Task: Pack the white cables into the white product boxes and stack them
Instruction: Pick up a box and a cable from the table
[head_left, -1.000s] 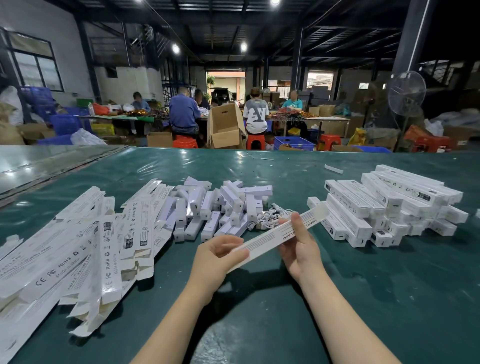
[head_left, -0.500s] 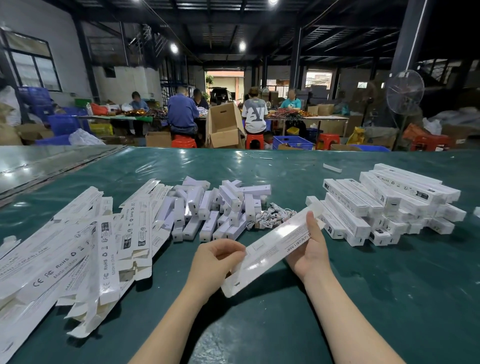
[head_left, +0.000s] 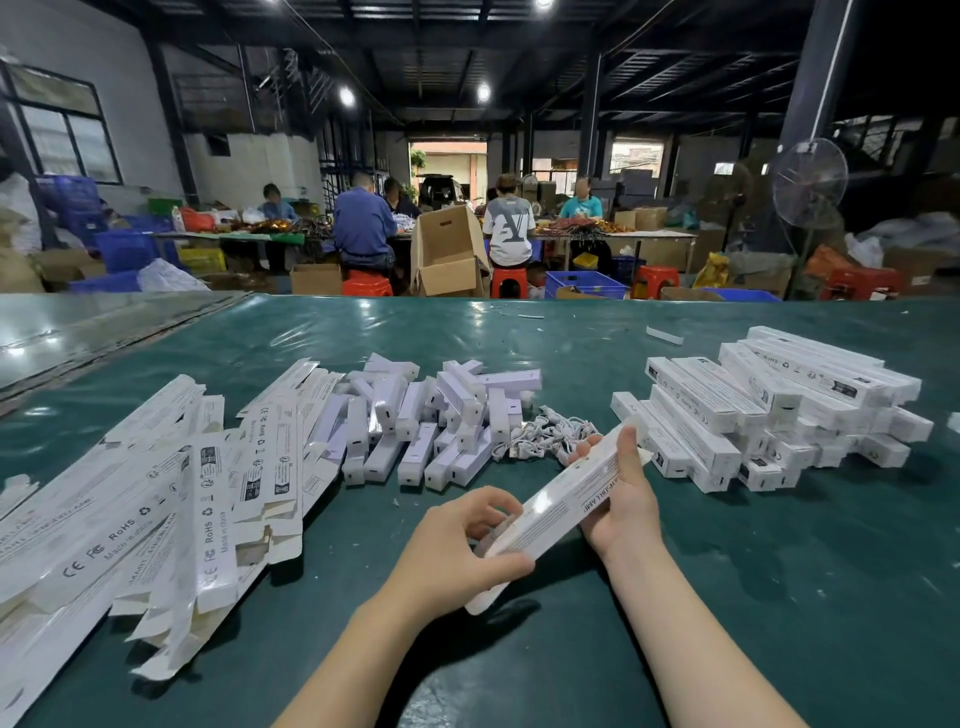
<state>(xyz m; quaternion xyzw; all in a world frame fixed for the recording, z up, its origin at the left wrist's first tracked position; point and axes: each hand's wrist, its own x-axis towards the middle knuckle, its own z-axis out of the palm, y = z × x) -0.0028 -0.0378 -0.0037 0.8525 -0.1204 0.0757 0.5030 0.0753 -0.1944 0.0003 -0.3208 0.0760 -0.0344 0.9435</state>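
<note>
Both hands hold one long white product box (head_left: 558, 512) slantwise above the green table. My left hand (head_left: 457, 551) grips its near end with curled fingers. My right hand (head_left: 621, 493) clasps the far part, thumb along the top face. Behind the box lies a small tangle of white cables (head_left: 545, 434). Packed boxes form a stack (head_left: 769, 410) at the right.
Flat unfolded cartons (head_left: 156, 493) spread over the left of the green table (head_left: 779, 597). A heap of short white inner boxes (head_left: 431, 421) sits at the centre. Beyond the far edge, several people sit at other tables among cardboard boxes; a fan (head_left: 808, 182) stands right.
The flat carton has been opened into a box shape and turned. It has come down closer to me, and my left hand has taken hold of its near end.
</note>
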